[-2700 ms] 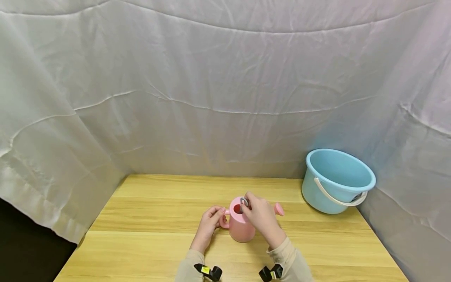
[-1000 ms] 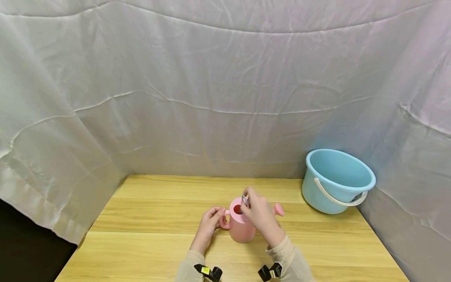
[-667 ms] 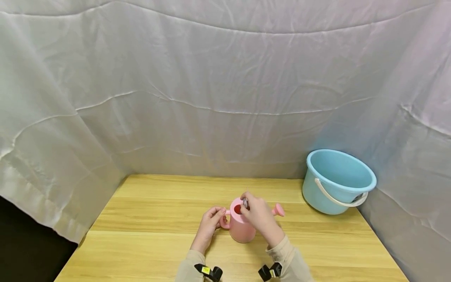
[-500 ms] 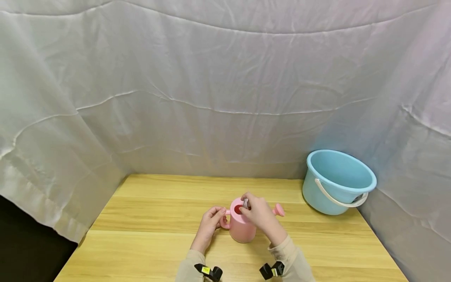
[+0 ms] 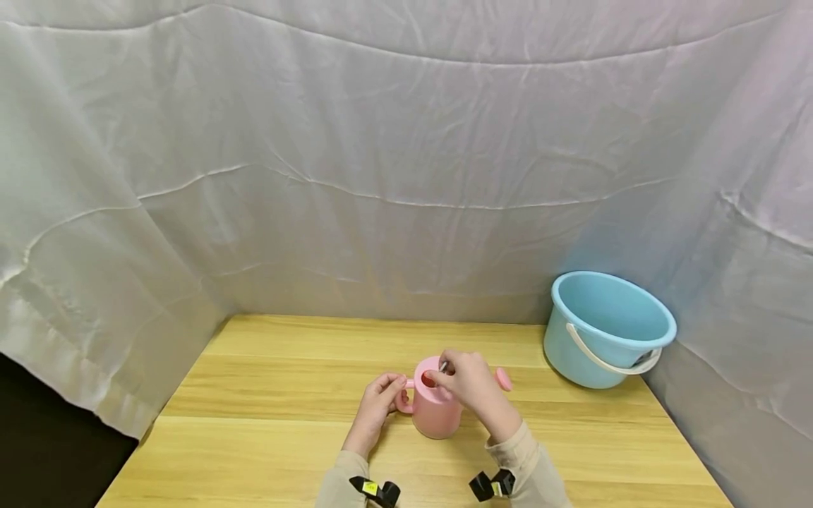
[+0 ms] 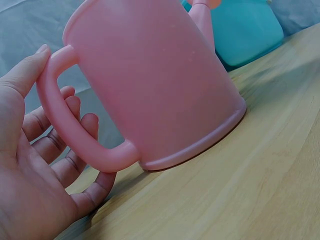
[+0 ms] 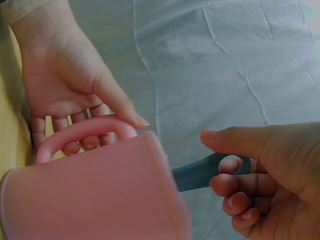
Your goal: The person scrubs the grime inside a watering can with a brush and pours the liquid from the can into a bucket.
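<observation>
A pink watering can (image 5: pixel 437 418) stands upright on the wooden table. My left hand (image 5: pixel 377 408) grips its handle, thumb on top and fingers around the loop, as the left wrist view shows with the can (image 6: pixel 150 80) close up. Over the round top opening, my right hand (image 5: pixel 475 386) pinches a dark grey-green tool (image 7: pixel 196 173) by its ring-shaped end between thumb and fingers. The tool's flat shaft goes down into the can, and its lower part is hidden there. Past my right wrist shows the can's pink sprinkler head (image 5: pixel 504 379).
A light blue bucket (image 5: pixel 581 353) with a white handle (image 5: pixel 593 356) stands at the table's back right corner. Grey cloth (image 5: pixel 381 212) hangs behind and along both sides. The wooden table's (image 5: pixel 286 395) left edge drops to a dark area.
The tool's ring end has shifted and turned in my right fingers and now leans right, with the hand slightly lower. My left hand and the watering can have stayed put.
</observation>
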Action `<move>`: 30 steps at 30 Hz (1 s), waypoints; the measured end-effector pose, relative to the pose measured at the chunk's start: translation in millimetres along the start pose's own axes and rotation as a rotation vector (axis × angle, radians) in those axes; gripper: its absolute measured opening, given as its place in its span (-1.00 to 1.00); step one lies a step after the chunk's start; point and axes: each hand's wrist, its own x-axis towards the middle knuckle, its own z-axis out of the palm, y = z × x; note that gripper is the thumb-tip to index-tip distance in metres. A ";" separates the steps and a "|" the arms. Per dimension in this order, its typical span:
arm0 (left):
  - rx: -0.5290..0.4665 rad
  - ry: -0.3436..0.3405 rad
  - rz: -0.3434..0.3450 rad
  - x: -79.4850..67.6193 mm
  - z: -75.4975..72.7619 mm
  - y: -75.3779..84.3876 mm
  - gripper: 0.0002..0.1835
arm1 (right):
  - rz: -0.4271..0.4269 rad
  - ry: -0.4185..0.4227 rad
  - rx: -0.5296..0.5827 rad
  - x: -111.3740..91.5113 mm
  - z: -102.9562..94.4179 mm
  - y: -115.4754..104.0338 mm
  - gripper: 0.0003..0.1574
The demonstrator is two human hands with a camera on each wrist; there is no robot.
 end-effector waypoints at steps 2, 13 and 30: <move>0.005 0.005 0.000 0.1 -0.3 -0.1 -0.69 | -0.014 0.022 -0.010 2.0 -2.3 -2.1 -0.69; 0.026 0.012 0.005 0.2 -0.6 -0.2 -0.69 | -0.155 0.196 -0.045 6.9 -8.1 -8.0 -0.63; 0.005 0.011 0.000 1.2 -0.2 -1.2 -0.73 | -0.077 0.107 -0.062 -3.0 4.2 -2.0 -0.58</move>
